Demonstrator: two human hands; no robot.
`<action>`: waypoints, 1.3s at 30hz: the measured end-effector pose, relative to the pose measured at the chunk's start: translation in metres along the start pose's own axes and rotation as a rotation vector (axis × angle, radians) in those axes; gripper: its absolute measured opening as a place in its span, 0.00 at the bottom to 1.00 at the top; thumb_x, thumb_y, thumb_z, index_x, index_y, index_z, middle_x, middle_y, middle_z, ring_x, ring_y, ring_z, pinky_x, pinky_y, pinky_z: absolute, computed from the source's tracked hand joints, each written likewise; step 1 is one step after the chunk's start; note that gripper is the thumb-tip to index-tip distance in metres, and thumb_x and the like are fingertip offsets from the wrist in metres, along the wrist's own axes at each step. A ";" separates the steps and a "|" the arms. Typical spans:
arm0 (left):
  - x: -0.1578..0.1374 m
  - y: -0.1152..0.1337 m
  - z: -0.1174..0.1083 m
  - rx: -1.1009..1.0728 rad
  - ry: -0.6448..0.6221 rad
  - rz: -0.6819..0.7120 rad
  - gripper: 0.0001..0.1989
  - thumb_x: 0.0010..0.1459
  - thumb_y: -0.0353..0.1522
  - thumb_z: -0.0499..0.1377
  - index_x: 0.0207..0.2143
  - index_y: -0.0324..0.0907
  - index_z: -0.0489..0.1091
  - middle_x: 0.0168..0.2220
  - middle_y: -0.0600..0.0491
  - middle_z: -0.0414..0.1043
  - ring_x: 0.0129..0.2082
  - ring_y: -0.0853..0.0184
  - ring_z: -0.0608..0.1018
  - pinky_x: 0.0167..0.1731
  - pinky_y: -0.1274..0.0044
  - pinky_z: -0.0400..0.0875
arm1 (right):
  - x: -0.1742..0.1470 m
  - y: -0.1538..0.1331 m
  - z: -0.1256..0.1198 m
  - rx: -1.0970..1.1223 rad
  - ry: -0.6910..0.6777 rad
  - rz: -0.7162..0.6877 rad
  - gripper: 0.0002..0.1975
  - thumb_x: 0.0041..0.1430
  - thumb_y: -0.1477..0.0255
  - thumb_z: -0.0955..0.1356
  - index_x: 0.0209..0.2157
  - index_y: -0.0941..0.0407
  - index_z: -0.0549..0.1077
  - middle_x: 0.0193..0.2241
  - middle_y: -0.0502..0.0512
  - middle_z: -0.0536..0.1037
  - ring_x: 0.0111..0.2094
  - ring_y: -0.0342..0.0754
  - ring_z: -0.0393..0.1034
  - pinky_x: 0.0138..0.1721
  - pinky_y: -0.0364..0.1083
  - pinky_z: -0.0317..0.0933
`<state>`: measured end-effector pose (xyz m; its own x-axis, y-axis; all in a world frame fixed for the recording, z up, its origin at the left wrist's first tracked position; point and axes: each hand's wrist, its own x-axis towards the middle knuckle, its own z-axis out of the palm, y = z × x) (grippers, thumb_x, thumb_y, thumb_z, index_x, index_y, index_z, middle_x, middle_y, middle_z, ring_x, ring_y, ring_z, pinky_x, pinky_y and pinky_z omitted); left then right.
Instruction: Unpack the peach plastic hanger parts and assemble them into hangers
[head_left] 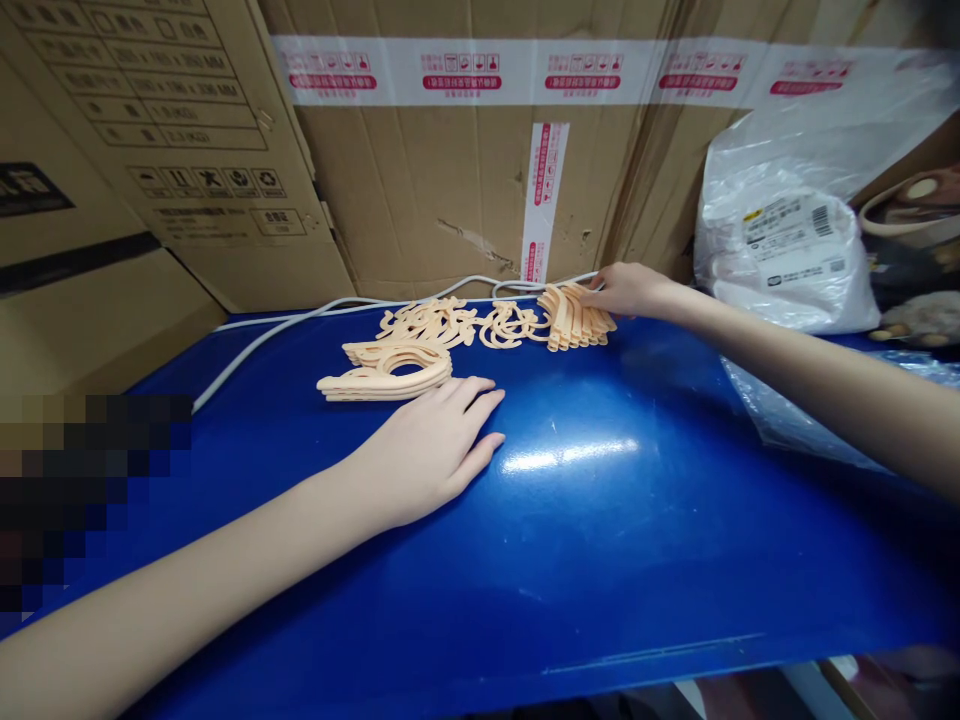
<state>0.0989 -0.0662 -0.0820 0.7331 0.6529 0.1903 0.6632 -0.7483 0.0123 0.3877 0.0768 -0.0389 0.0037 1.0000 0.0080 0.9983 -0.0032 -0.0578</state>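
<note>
My left hand (450, 440) lies on the blue table, palm down with its fingers stretched out. Beside its fingers is a stack of cream plastic parts (375, 385), each with a curved loop, that look like folding hanger pieces. My right hand (630, 290) reaches to the back of the table. Its fingers close at the upper end of a row of cream curved plastic strips (574, 320); the fingertips are partly hidden. Between the hands lie a heap of small cream hook-shaped pieces (431, 322) and a smaller group of curved cream hooks (510, 325).
The blue table (637, 560) is glossy. A cardboard wall (420, 180) with printed tape stands behind it, with a large carton (172, 130) at left. White cable (262, 350) runs along the back. A clear plastic bag with a white labelled package (787, 250) sits at right.
</note>
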 end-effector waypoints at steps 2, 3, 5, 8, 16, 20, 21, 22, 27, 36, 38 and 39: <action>0.000 0.000 0.000 -0.003 -0.005 -0.002 0.23 0.68 0.37 0.45 0.59 0.33 0.63 0.58 0.39 0.65 0.55 0.54 0.70 0.56 0.60 0.65 | -0.002 0.000 -0.005 0.008 0.071 -0.001 0.25 0.59 0.53 0.62 0.36 0.60 0.79 0.27 0.63 0.78 0.31 0.56 0.73 0.31 0.50 0.62; -0.001 0.000 0.000 -0.004 -0.009 -0.003 0.23 0.68 0.37 0.45 0.59 0.33 0.63 0.58 0.39 0.65 0.55 0.54 0.70 0.56 0.60 0.65 | -0.005 0.000 -0.008 0.011 0.137 -0.012 0.24 0.59 0.53 0.62 0.37 0.60 0.78 0.28 0.63 0.78 0.32 0.57 0.73 0.31 0.50 0.61; -0.002 0.000 0.001 -0.013 -0.014 -0.002 0.23 0.68 0.37 0.45 0.59 0.33 0.63 0.58 0.40 0.65 0.56 0.54 0.70 0.56 0.60 0.64 | -0.016 -0.004 -0.013 0.032 0.258 -0.091 0.22 0.60 0.56 0.62 0.40 0.58 0.78 0.29 0.62 0.78 0.33 0.56 0.73 0.30 0.49 0.59; -0.002 0.001 -0.001 -0.058 0.066 -0.008 0.24 0.67 0.37 0.47 0.61 0.33 0.57 0.59 0.40 0.63 0.58 0.56 0.68 0.57 0.63 0.65 | -0.049 -0.018 -0.016 0.049 0.315 -0.302 0.18 0.60 0.62 0.62 0.42 0.59 0.76 0.27 0.59 0.78 0.29 0.52 0.72 0.28 0.47 0.56; 0.001 -0.002 -0.011 -0.063 0.303 -0.008 0.18 0.64 0.39 0.54 0.51 0.38 0.65 0.49 0.46 0.71 0.50 0.58 0.71 0.51 0.65 0.66 | -0.140 -0.057 0.020 -0.074 0.287 -0.899 0.14 0.63 0.69 0.61 0.45 0.59 0.72 0.35 0.59 0.79 0.32 0.50 0.73 0.32 0.46 0.59; 0.001 -0.003 -0.010 -0.073 0.216 0.026 0.11 0.65 0.37 0.53 0.41 0.40 0.70 0.38 0.50 0.73 0.40 0.62 0.72 0.41 0.69 0.66 | -0.146 -0.059 0.030 -0.112 0.353 -0.995 0.15 0.64 0.68 0.60 0.45 0.60 0.72 0.32 0.58 0.78 0.31 0.49 0.71 0.34 0.46 0.60; 0.001 -0.003 -0.010 -0.069 0.203 0.033 0.11 0.65 0.37 0.53 0.40 0.40 0.70 0.37 0.51 0.73 0.39 0.62 0.72 0.40 0.69 0.66 | -0.145 -0.058 0.031 -0.116 0.354 -0.999 0.14 0.64 0.68 0.61 0.44 0.60 0.73 0.31 0.57 0.77 0.30 0.48 0.70 0.33 0.46 0.59; 0.001 -0.004 -0.010 -0.063 0.194 0.040 0.11 0.64 0.37 0.53 0.39 0.40 0.70 0.36 0.51 0.72 0.38 0.62 0.71 0.39 0.70 0.65 | -0.143 -0.057 0.031 -0.117 0.345 -1.001 0.14 0.64 0.67 0.61 0.42 0.60 0.73 0.30 0.56 0.76 0.29 0.48 0.70 0.32 0.46 0.59; 0.002 -0.006 -0.010 0.000 0.137 0.087 0.12 0.64 0.37 0.52 0.36 0.39 0.70 0.32 0.51 0.71 0.35 0.62 0.69 0.34 0.71 0.62 | -0.136 -0.050 0.032 -0.077 0.253 -1.010 0.13 0.64 0.66 0.62 0.37 0.59 0.74 0.29 0.54 0.74 0.29 0.47 0.68 0.31 0.45 0.57; 0.002 -0.005 -0.011 0.034 0.102 0.137 0.14 0.65 0.37 0.49 0.36 0.40 0.71 0.32 0.50 0.70 0.34 0.63 0.67 0.33 0.71 0.61 | -0.134 -0.047 0.033 0.027 0.172 -1.010 0.13 0.63 0.64 0.63 0.36 0.58 0.73 0.29 0.53 0.74 0.27 0.44 0.67 0.30 0.44 0.56; 0.002 -0.006 -0.011 0.029 0.105 0.140 0.15 0.66 0.37 0.48 0.38 0.40 0.71 0.33 0.50 0.70 0.35 0.63 0.68 0.34 0.71 0.61 | -0.133 -0.047 0.033 0.051 0.160 -1.002 0.12 0.63 0.63 0.64 0.36 0.58 0.72 0.29 0.53 0.75 0.27 0.44 0.66 0.29 0.43 0.56; 0.002 -0.007 -0.010 0.028 0.106 0.142 0.15 0.66 0.37 0.48 0.40 0.40 0.71 0.34 0.50 0.70 0.35 0.62 0.68 0.34 0.71 0.61 | -0.133 -0.047 0.033 0.057 0.155 -0.997 0.12 0.63 0.63 0.64 0.36 0.58 0.71 0.29 0.52 0.75 0.26 0.43 0.66 0.29 0.43 0.56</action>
<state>0.0944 -0.0610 -0.0716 0.8007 0.5237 0.2908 0.5591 -0.8276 -0.0489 0.3386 -0.0554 -0.0700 -0.8195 0.5341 0.2078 0.5457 0.8380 -0.0018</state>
